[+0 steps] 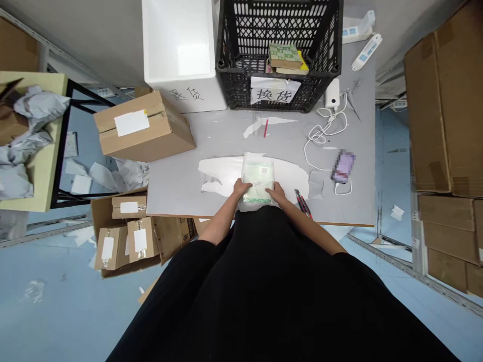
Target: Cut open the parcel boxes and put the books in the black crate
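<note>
A pale green book-like packet [258, 173] in a clear plastic wrapper is between my hands, close to the table's front edge. My left hand [241, 188] grips its left side, thumb on top. On the right side, my right hand [276, 193] holds it the same way. The fingers beneath the packet are hidden. Under and around it lies a torn white sheet [222, 171]. A red and black box cutter [303, 203] rests just right of my right hand, beside a piece of clear tape [316, 185].
At the back stand a white foam box [184, 93] and a black plastic crate [279, 70] with books in it. A cardboard box [145, 125] sits at the left edge. To the right are a phone [343, 167], a white cable [319, 133] and scissors [353, 103].
</note>
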A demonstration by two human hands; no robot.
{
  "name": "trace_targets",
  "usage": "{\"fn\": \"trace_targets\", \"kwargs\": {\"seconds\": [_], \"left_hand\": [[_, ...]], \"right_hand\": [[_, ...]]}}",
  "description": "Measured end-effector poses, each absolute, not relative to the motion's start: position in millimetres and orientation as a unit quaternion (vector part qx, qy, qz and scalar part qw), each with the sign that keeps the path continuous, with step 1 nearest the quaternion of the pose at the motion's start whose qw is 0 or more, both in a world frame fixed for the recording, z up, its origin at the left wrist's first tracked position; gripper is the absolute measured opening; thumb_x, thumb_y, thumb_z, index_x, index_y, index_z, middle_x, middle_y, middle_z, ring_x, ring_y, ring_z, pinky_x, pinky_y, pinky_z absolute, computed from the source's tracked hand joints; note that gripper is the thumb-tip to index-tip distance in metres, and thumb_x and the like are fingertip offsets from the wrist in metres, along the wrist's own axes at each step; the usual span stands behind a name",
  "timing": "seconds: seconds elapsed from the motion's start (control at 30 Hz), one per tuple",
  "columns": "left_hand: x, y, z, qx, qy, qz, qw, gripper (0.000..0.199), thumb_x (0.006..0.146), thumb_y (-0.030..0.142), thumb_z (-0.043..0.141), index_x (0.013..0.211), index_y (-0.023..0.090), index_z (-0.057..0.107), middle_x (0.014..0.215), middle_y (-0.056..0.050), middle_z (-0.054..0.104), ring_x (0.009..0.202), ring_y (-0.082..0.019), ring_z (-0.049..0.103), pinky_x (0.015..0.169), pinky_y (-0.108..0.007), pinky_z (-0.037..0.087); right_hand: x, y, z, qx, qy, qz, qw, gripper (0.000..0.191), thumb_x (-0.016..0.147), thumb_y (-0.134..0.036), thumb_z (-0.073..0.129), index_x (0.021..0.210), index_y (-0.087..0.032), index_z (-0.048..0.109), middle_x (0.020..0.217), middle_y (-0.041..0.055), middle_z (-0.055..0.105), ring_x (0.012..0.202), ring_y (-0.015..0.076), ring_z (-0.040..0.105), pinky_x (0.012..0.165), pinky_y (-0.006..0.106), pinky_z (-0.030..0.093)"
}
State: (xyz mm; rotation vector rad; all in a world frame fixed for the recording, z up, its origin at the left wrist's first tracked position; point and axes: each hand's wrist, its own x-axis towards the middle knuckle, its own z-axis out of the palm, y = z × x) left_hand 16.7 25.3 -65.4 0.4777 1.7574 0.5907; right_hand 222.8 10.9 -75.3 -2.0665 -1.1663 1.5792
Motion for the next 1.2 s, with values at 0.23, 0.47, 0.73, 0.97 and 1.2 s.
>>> {"fn": "trace_targets", "kwargs": {"seconds": [0.23, 0.47, 0.73, 0.97, 1.2], "left_hand": [[30.7, 18.8, -37.5, 0.299, 0.711, 0.285, 0.569, 0.049, 0.059, 0.021, 0.083, 0.1, 0.022, 0.056, 0.107, -0.009, 0.069, 0.106, -0.032, 0.065, 0.09, -0.038, 0.05], [89.9, 15.6, -2.2, 0.399, 0.665, 0.294, 0.559, 0.037, 0.067, 0.019, 0.082, 0.093, 0.022, 0.056, 0.088, -0.008, 0.065, 0.103, -0.035, 0.064, 0.091, -0.039, 0.046], [77.1, -5.6, -26.4, 0.508, 0.677, 0.208, 0.489, 0.031, 0.085, 0.038, 0.069, 0.111, 0.022, 0.062, 0.124, -0.013, 0.06, 0.126, -0.031, 0.052, 0.107, -0.041, 0.039], [54.8, -14.1, -61.2, 0.437, 0.806, 0.01, 0.4, 0.05, 0.089, 0.046, 0.064, 0.126, 0.015, 0.05, 0.128, -0.019, 0.063, 0.119, -0.032, 0.06, 0.09, -0.036, 0.046], [46.0, 1.7, -66.1, 0.468, 0.791, 0.003, 0.393, 0.015, 0.092, 0.032, 0.056, 0.099, 0.02, 0.063, 0.116, -0.013, 0.072, 0.115, -0.029, 0.064, 0.087, -0.034, 0.045]], "right_hand": [[208.6, 14.6, -32.3, -0.738, -0.481, 0.433, 0.188, 0.043, 0.084, -0.039, 0.061, 0.121, -0.019, 0.053, 0.131, 0.0163, 0.054, 0.126, 0.0297, 0.051, 0.112, 0.043, 0.036], [186.5, 20.8, 10.1, -0.745, -0.453, 0.445, 0.207, 0.052, 0.08, -0.058, 0.064, 0.115, -0.023, 0.052, 0.121, 0.0135, 0.059, 0.112, 0.0291, 0.058, 0.103, 0.042, 0.043], [264.5, 34.3, -20.2, -0.79, -0.457, 0.381, 0.151, 0.035, 0.081, -0.041, 0.062, 0.11, -0.023, 0.053, 0.106, 0.0101, 0.07, 0.104, 0.0312, 0.064, 0.095, 0.044, 0.049], [306.2, 26.9, -59.1, -0.804, -0.419, 0.386, 0.17, 0.031, 0.08, -0.035, 0.061, 0.106, -0.017, 0.059, 0.109, 0.0129, 0.07, 0.107, 0.0312, 0.064, 0.096, 0.043, 0.05], [294.2, 14.4, -77.4, -0.818, -0.402, 0.387, 0.137, 0.035, 0.082, -0.033, 0.059, 0.11, -0.013, 0.058, 0.115, 0.0193, 0.068, 0.111, 0.0346, 0.062, 0.097, 0.046, 0.048]]}}
